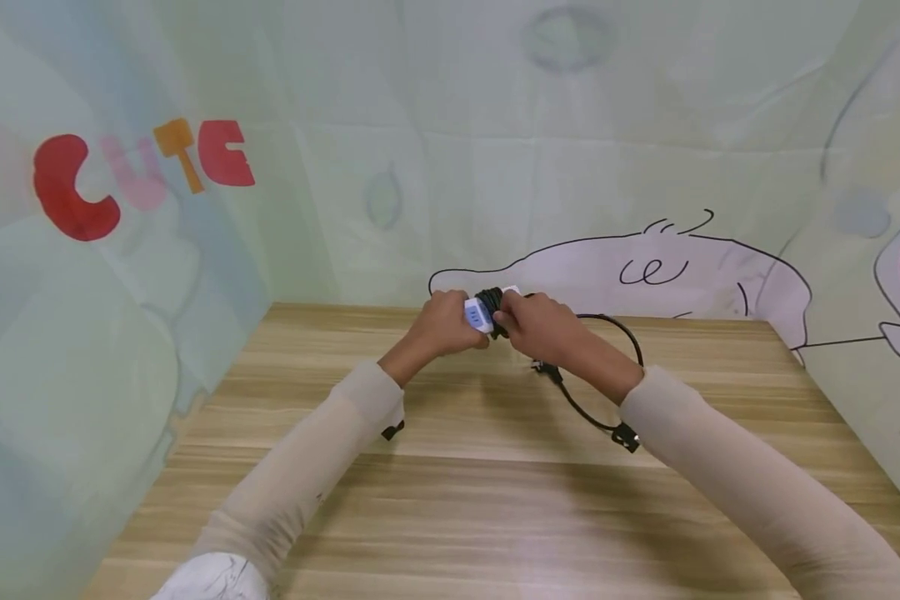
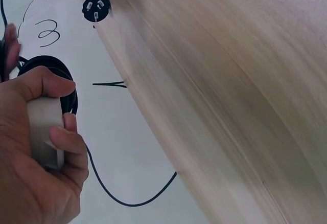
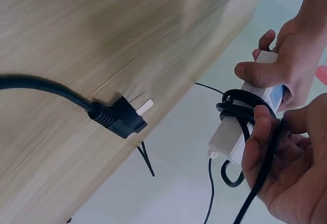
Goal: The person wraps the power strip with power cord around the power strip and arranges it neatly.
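A white power strip (image 3: 231, 138) with a blue socket face is held up over the far part of the wood-grain table (image 1: 435, 517), near the middle, in front of the printed backdrop (image 1: 345, 183). The left hand (image 1: 446, 325) is closed around the strip's left end, its thumb on one side and its fingers curled round the other. The right hand (image 1: 546, 330), just beside it, is partly closed, pinching the black power cord (image 3: 270, 160) between thumb and fingers near the turns wound about the strip's body. From there the cord loops out to the right and back to a three-pin plug (image 3: 122, 120) nearer than the strip; whether it hangs or rests on the tabletop is hard to tell. The strip's housing looks like rigid plastic, probably light enough for one hand and rather smooth, so the bare end is the sound place to grip. The cord appears thick and springy, likely to loosen if slack, and is best held close to the windings. The plug's pins seem the part most easily bent if knocked.
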`<state>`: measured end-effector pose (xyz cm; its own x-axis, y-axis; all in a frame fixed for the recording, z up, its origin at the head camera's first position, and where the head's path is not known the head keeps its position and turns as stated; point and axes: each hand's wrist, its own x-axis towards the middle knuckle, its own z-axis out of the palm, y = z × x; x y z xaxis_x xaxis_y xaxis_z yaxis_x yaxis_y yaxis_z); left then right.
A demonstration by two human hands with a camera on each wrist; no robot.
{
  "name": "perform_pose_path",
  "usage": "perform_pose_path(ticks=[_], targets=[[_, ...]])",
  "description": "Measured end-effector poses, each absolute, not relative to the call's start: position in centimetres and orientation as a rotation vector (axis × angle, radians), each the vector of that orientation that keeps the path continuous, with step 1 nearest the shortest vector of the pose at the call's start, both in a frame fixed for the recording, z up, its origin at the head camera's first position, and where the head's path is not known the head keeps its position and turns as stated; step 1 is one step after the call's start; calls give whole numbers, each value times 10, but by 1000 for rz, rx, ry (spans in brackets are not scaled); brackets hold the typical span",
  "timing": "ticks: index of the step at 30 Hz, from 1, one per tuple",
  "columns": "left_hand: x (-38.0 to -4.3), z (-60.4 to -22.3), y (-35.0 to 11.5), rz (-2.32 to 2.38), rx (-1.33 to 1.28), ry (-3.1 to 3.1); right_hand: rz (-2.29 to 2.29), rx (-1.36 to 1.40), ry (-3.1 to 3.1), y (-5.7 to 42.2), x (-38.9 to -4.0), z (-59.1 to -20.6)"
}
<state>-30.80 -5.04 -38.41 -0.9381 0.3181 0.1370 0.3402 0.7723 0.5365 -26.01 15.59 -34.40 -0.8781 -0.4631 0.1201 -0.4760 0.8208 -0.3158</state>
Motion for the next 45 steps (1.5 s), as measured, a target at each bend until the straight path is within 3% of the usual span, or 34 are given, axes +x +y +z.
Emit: perform_pose_path(ticks=[11, 24, 35, 45], targets=[[-311, -382, -55, -1064, -448, -2949, 494, 861, -3068, 166, -255, -347], [-311, -377, -63, -1032, -541, -2879, 583, 942, -3104, 179, -263, -360], [-309, -373, -70, -1040, -628, -2867, 775, 716, -3330, 187, -272, -376], [-307, -369, -68, -1005, -752, -2841, 759, 919, -3328, 186, -281, -388]])
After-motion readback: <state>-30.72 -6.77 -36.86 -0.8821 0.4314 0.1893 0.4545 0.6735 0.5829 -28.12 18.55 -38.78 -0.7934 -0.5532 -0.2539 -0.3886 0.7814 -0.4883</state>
